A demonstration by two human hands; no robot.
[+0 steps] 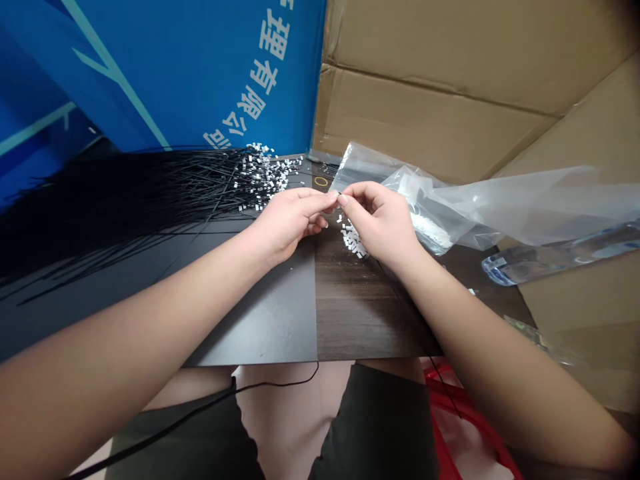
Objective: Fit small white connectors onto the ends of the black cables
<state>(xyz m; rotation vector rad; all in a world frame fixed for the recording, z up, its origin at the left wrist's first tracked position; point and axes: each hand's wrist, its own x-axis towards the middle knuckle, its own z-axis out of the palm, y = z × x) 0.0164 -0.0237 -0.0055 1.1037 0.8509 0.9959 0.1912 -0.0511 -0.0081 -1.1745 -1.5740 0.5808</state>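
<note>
My left hand (293,217) and my right hand (383,220) meet fingertip to fingertip above the table, both pinching. A tiny dark tip shows between the fingers. From under my right hand a thin black wire (445,387) runs over the table edge and hangs down; its held part is mostly hidden. Just below the fingers lies a loose pile of small white plastic pieces (353,241). To the left of my left hand spreads a big bundle of black wires (195,177), with small white pieces (270,170) on their ends.
Behind my right hand lie clear plastic bags (430,220), one with white pieces in it. A long clear blue-tinged package (560,260) is at the right. Cardboard (440,120) and a blue panel (200,73) stand behind. A red container (470,420) is below the table edge.
</note>
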